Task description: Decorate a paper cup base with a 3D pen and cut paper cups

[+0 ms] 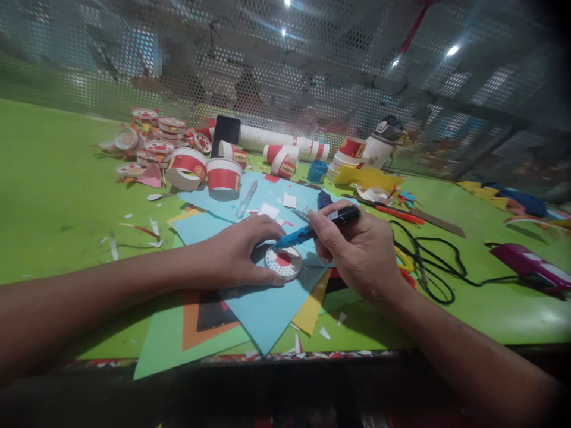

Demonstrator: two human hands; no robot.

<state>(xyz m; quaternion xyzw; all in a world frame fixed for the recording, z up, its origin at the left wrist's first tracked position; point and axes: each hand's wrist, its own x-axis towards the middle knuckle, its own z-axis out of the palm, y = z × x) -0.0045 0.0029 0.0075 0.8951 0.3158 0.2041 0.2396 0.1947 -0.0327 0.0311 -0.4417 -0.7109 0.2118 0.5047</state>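
A small round white disc with a red centre and blue dots on part of its face lies on light blue paper. My left hand grips the disc's left side between thumb and fingers. In my right hand is a blue and black marker, slanted down to the left, its tip at the disc's upper left edge. A second thin, pointed item shows beside the marker near my right fingers; I cannot make out what it is.
Red and white paper cups stand behind the papers, near a blue jar and piled decorated discs. Orange-handled scissors, a black cord and a purple tool lie rightward. Paper scraps litter the green table.
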